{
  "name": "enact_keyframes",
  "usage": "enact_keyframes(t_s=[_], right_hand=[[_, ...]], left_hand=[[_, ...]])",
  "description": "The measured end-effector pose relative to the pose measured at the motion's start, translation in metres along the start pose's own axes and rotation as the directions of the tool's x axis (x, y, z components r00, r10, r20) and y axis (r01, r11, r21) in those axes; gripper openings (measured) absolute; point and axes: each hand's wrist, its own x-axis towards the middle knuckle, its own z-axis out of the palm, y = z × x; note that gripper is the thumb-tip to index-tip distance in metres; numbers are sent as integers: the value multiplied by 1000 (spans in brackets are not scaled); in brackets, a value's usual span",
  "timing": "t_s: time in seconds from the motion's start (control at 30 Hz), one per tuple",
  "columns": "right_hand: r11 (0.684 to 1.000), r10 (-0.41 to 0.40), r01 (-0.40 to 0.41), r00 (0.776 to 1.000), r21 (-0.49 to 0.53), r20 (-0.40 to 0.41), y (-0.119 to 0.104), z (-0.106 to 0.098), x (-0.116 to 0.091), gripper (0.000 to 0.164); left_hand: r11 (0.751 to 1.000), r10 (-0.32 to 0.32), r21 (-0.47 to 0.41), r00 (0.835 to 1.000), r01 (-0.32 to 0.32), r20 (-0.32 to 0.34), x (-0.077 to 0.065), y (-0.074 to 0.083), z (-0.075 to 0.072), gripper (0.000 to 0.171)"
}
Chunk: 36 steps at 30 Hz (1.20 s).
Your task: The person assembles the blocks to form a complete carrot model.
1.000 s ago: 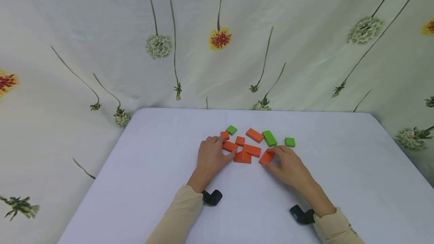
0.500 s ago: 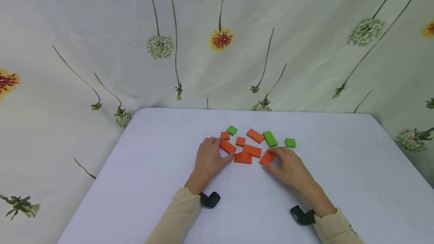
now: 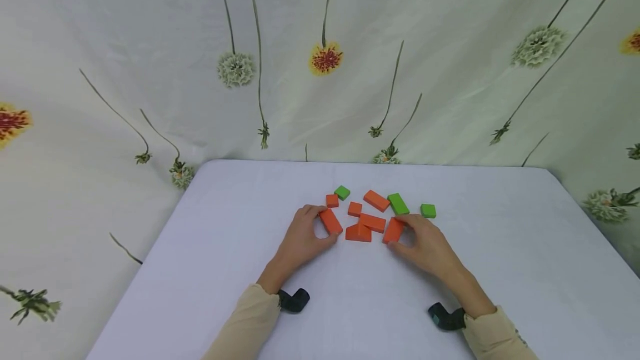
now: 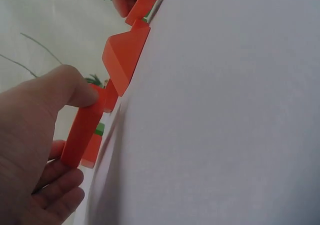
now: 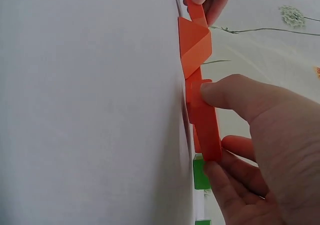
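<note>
My left hand point(image 3: 303, 239) pinches an orange rectangular block point(image 3: 330, 221) by its two ends, thumb at the near end and fingers at the far end. My right hand point(image 3: 425, 243) grips a second orange rectangular block point(image 3: 393, 230) in the same way. Between the two hands lie an orange triangular block point(image 3: 358, 233) and, just behind it, another orange rectangular block point(image 3: 372, 223). The left wrist view shows the left hand's block point(image 4: 82, 130) between thumb and fingers. In the right wrist view the right hand's block point(image 5: 207, 125) slants past a green block point(image 5: 201, 174).
Behind the hands lie small orange blocks point(image 3: 355, 209) point(image 3: 332, 200), an orange rectangular block point(image 3: 376, 200), a longer green block point(image 3: 398, 204) and small green blocks point(image 3: 342, 192) point(image 3: 428, 210). The white table point(image 3: 220, 226) ends at a flowered cloth point(image 3: 450, 99).
My left hand has moved left and slightly toward me, drawing its orange block away from the others and turning it more lengthwise. The right hand's block has turned slightly; that hand stays nearly in place.
</note>
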Motion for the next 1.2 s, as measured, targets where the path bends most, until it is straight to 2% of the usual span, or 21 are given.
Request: enact_keyframes(t_s=[0.23,0.6,0.77,0.93,1.2], right_hand=[[996,-83,84,996,42,-19,-4,1,-1,55],[982,-148,142,988,121,45,-21,0,-4,57],[978,-151,132,983,164,109,-29,3,-5,59],[963,-201,165,966,212,164,-37,9,-8,59],[957,-245,205,949,206,198,-43,20,-8,58]], left_hand=[[998,42,-43,995,-38,88,-13,2,-7,59],[991,115,-79,984,-104,140,-32,6,-14,57],[982,173,-101,970,-157,170,-38,3,-15,55],[969,238,-115,952,-219,193,-42,-3,-16,53],[957,285,-105,941,-270,182,-43,-17,-13,54]])
